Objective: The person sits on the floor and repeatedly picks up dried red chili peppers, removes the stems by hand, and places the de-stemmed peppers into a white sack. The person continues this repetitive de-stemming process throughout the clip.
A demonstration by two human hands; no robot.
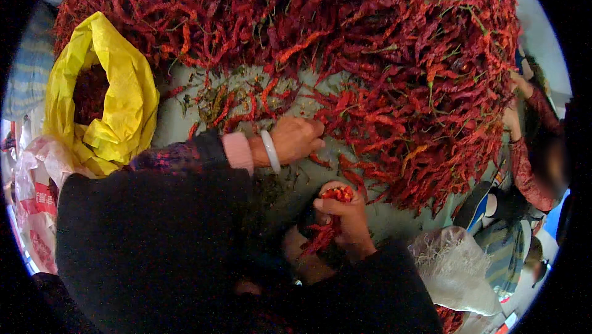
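Note:
A broad heap of dried red chili peppers [416, 103] covers most of the surface in front of me. My right hand [354, 218] is closed around a bundle of red chilies [323, 239], their cut or broken ends bunched at the top of the fist. Higher and to the left, my left hand [296, 139], with a white bangle [271, 151] at the wrist, reaches to the near edge of the heap. Its fingers are bent beside the peppers there; whether they pinch one is hidden. A few loose chilies [319, 160] lie just below that hand.
On the left stands a yellow woven sack [127, 89], its mouth rolled open over dark red contents. Stems and scraps [215, 103] litter the grey surface. A whitish sack [455, 264] lies lower right. Another person's hands [512, 119] touch the heap's right edge.

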